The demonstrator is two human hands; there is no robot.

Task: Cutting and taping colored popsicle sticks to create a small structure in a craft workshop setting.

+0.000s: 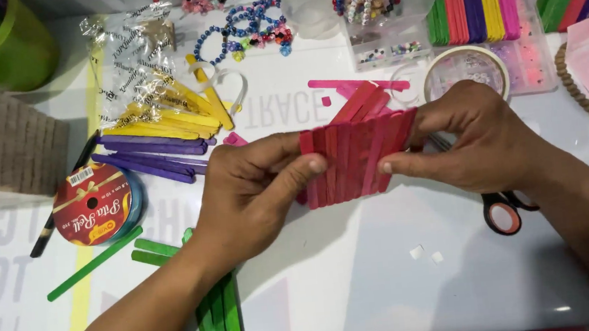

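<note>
The white table (361, 280) lies strewn with craft bits; above its middle the left hand (253, 183) and right hand (473, 139) pinch, from each side, a panel of red sticks (354, 157); yellow sticks (170, 119), purple sticks (151, 153) and a ribbon spool (95, 204) sit left; scissors (501, 211) peek under the right wrist.

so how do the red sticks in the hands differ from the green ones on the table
The red sticks sit side by side as one flat panel, gripped by the left hand and right hand; the green sticks lie loose, untouched and partly under the left forearm. Both are flat, coloured craft sticks.
</note>
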